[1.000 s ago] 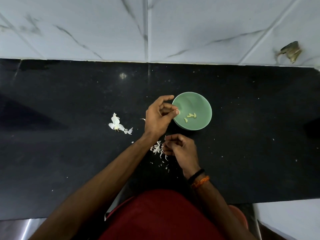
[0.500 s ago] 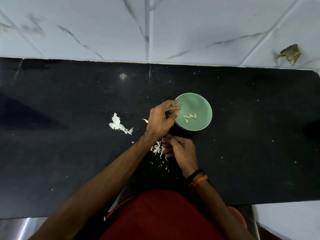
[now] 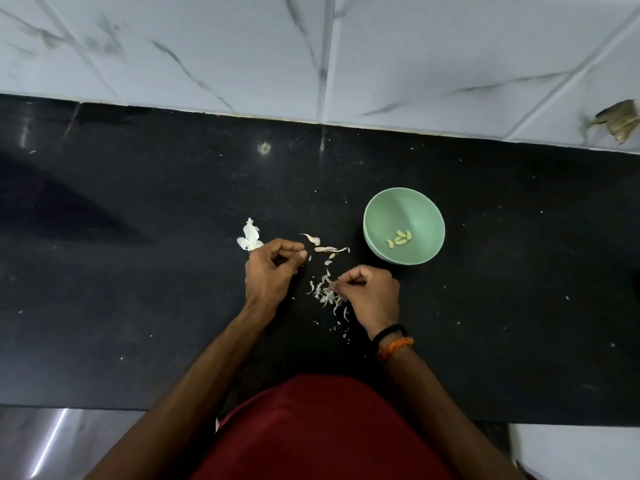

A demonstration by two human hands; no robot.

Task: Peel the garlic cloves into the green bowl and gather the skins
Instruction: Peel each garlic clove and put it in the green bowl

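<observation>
Where the black countertop (image 3: 138,306) meets the tiled wall along its far edge, the head view looks down on a green bowl (image 3: 381,216) standing right of centre with a few peeled garlic cloves (image 3: 400,238) inside. The left hand (image 3: 268,275) is curled, fingertips pinched together; whether it holds anything I cannot tell. A white garlic skin (image 3: 250,233) lies touching its far side. The right hand (image 3: 369,294) is loosely fisted beside a heap of skins (image 3: 325,292), well short of the near edge.
</observation>
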